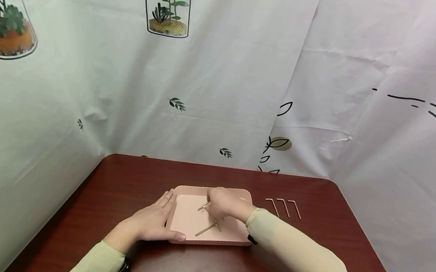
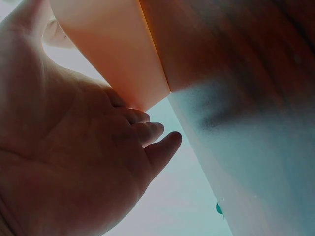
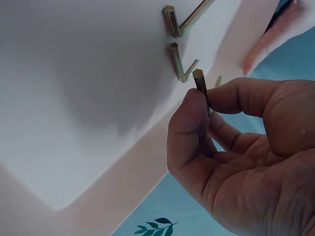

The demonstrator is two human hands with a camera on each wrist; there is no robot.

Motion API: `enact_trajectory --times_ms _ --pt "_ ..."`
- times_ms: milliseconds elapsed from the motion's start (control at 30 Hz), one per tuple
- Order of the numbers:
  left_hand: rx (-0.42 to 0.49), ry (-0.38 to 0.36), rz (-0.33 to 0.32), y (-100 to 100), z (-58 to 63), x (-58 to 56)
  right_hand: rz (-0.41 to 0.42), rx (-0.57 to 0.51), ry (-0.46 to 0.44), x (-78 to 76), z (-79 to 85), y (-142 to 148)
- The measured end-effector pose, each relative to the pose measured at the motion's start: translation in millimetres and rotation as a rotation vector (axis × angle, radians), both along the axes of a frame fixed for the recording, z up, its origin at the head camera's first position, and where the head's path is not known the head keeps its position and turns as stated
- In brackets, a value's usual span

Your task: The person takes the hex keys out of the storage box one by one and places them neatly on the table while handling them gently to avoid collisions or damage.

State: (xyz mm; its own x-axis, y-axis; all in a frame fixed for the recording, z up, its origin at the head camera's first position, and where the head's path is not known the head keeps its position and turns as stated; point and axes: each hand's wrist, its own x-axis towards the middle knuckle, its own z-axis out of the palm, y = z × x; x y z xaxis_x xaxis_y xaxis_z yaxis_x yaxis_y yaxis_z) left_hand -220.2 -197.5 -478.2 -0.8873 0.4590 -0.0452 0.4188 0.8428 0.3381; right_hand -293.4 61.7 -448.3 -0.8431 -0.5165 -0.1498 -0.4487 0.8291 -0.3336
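A shallow pink tray [image 1: 183,222] sits on the table. My left hand [image 1: 152,221] lies flat along its left wall with straight fingers, the thumb over the near left corner. Over the tray is my right hand [image 1: 226,203], pinching a brass-coloured hex key [image 3: 199,81] between thumb and forefinger. Part of that key is hidden by the fingers. Close to it on the tray floor, the right wrist view shows a larger hex key [image 3: 172,22] and another hex key [image 3: 178,64], both L-shaped.
To the right of the tray, three more L-shaped hex keys lie in a row on the dark red table [image 1: 121,187]: a left one [image 1: 274,206], a middle one [image 1: 284,207] and a right one [image 1: 296,209]. A white patterned curtain [image 1: 224,87] surrounds the table's back and sides.
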Motion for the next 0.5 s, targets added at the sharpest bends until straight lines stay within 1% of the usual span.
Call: enact_trajectory --times_ms 200,300,500 --pt "0.002 0.008 0.000 -2 -1.8 0.2 -0.043 -0.018 -0.048 0.6 3.5 2" --pt "-0.001 0.010 -0.001 -3 -2.0 -0.2 -0.039 -0.050 -0.050 2.0 5.8 4" --pt "0.008 0.009 0.001 -2 -1.7 0.3 -0.007 -0.075 0.007 2.2 7.6 11"
